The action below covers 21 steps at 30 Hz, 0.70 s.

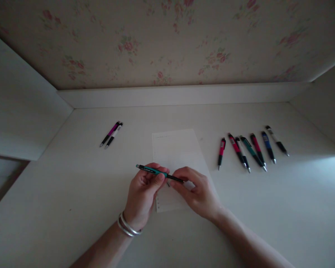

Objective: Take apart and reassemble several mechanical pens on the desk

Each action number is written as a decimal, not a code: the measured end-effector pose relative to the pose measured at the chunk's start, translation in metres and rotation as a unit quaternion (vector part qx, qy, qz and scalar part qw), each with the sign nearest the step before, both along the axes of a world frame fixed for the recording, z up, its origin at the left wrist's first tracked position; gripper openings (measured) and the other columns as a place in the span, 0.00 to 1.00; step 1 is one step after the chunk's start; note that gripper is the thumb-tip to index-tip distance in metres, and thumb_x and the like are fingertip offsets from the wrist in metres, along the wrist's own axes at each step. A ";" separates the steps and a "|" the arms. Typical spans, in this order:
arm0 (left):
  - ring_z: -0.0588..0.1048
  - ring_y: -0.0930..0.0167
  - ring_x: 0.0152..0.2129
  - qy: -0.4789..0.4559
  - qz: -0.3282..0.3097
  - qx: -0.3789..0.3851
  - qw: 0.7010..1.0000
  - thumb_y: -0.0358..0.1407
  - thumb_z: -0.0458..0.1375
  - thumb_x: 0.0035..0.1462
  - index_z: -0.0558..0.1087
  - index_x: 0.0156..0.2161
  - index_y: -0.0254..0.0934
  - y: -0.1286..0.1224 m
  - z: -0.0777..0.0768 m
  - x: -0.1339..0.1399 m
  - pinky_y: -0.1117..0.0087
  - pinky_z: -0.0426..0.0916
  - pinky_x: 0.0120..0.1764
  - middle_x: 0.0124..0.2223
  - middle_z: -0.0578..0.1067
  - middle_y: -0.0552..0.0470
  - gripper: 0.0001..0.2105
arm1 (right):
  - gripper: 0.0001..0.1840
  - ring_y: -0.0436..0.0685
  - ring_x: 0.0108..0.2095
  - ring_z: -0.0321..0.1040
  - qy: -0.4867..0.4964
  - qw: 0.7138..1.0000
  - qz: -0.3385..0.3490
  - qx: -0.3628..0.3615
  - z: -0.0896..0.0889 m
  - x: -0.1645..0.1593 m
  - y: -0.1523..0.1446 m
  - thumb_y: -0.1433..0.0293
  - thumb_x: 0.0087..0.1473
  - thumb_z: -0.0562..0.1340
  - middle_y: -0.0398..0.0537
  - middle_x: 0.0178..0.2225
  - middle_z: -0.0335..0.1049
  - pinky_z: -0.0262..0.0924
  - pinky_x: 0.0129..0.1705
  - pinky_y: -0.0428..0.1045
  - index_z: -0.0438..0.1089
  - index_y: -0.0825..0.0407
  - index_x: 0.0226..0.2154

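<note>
A teal and black click pen [153, 170] is held over a sheet of paper [174, 145], slanting slightly down to the right. My left hand [145, 186] is closed around its teal barrel, thumb on the near side. The fingers of my right hand [195, 190] pinch the pen's black front end; its tip is mostly hidden by them. A small dark piece shows below the barrel between the hands, too small to name. The paper has punched holes down its left edge and faint writing at the top.
On the white desk [72, 186], a purple pen [110, 133] and a white pen [114, 135] lie at the left. Several red, white, teal and blue pens, including a blue pen [268, 146], lie at the right. White panels border both sides, with a floral wall behind.
</note>
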<state>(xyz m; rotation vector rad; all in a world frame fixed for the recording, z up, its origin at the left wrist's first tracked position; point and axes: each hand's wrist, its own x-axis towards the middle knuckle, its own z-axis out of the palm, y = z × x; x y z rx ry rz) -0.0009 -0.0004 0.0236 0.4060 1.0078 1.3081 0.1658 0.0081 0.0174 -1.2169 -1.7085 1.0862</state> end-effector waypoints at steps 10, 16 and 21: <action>0.80 0.74 0.34 0.004 0.002 0.013 1.000 0.29 0.72 0.45 0.76 0.38 0.36 0.001 -0.003 -0.001 0.76 0.75 0.41 0.35 0.82 0.52 0.14 | 0.07 0.52 0.31 0.70 0.008 0.999 -0.003 0.054 -0.004 0.002 0.001 0.66 0.59 0.64 0.47 0.34 0.74 0.65 0.32 0.47 0.73 0.50 0.40; 0.80 0.74 0.35 0.015 0.001 0.012 1.000 0.29 0.72 0.46 0.75 0.39 0.36 0.002 -0.004 -0.002 0.76 0.75 0.41 0.36 0.82 0.51 0.14 | 0.08 0.51 0.28 0.69 -0.036 0.999 0.011 0.040 -0.002 0.000 0.001 0.64 0.61 0.62 0.46 0.30 0.73 0.63 0.29 0.46 0.73 0.51 0.35; 0.80 0.73 0.35 0.015 -0.003 0.008 1.000 0.29 0.72 0.47 0.75 0.39 0.36 0.000 -0.005 -0.001 0.75 0.76 0.41 0.35 0.82 0.51 0.15 | 0.07 0.50 0.30 0.70 -0.041 0.997 0.004 0.058 -0.003 -0.002 0.000 0.68 0.63 0.60 0.44 0.30 0.74 0.63 0.33 0.45 0.74 0.50 0.35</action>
